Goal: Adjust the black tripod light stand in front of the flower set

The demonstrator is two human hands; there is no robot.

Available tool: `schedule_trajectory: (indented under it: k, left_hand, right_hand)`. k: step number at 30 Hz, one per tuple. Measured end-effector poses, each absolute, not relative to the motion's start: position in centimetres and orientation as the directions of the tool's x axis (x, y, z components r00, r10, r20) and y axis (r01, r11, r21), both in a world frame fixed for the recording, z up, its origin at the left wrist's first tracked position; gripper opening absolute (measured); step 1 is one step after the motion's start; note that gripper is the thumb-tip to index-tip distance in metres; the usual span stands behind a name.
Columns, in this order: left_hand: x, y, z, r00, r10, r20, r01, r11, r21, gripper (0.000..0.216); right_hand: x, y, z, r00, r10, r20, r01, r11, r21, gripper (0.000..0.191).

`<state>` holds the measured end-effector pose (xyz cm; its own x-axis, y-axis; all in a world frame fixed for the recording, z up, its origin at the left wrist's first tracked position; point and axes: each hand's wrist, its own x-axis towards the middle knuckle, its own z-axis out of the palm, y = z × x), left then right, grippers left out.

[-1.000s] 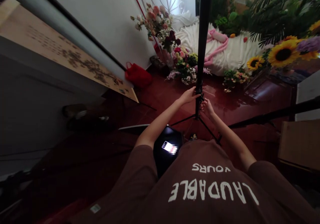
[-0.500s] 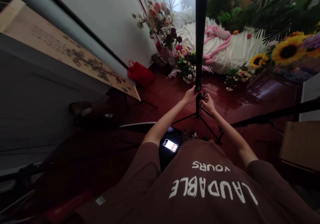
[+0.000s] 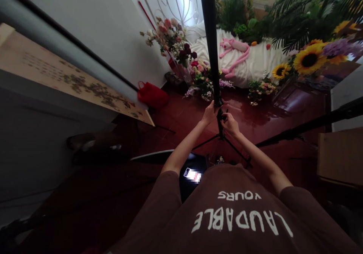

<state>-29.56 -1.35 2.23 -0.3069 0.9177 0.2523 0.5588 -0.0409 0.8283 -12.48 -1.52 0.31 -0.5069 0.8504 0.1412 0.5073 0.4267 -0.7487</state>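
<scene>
A black tripod-style stand [image 3: 211, 38] rises in front of me, its pole running up out of the top of the view and its thin legs [image 3: 235, 147] spread on the floor. My left hand [image 3: 210, 112] is closed around the pole near a collar. Just below and to the right, my right hand [image 3: 230, 123] pinches a small dark knob [image 3: 224, 116] on the stand's side. The fingertips partly cover the knob.
A lit phone [image 3: 193, 175] lies on a dark surface by my left arm. Flowers [image 3: 202, 76], a red bag [image 3: 153, 95] and a white-draped bed [image 3: 255, 63] with a pink plush toy stand beyond. A black pole [image 3: 306, 125] slants in from the right, near a cardboard box [image 3: 340, 157].
The view has shifted, so the scene sits further left and slightly lower. The pole leans a little more in view. Both hands keep their places on the stand.
</scene>
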Motion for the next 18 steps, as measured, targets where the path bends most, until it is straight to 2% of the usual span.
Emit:
schedule_trajectory:
  k: [3,9,13,18]
  left_hand:
    - [-29.5,-0.8,4.1,-0.326,0.884,0.335,0.576,-0.096,0.812,0.032]
    - [-30.2,0.7,9.1,-0.298,0.776,0.556,0.634,-0.274,0.723,0.039]
    - [-30.3,1.2,11.3,-0.267,0.751,0.604,0.606,-0.357,0.711,0.042]
    - [-30.0,1.2,11.7,-0.261,0.745,0.614,0.607,-0.368,0.704,0.042]
  right_hand:
    - [-12.4,-1.5,-0.2,-0.497,0.859,0.124,0.526,0.412,-0.744,0.037]
    - [-12.4,-1.6,-0.9,-0.439,0.889,0.132,0.543,0.38,-0.749,0.036]
    - [-12.3,-1.5,-1.1,-0.425,0.898,0.116,0.561,0.362,-0.745,0.034]
    - [-12.1,-1.6,-1.7,-0.423,0.893,0.153,0.519,0.377,-0.767,0.036]
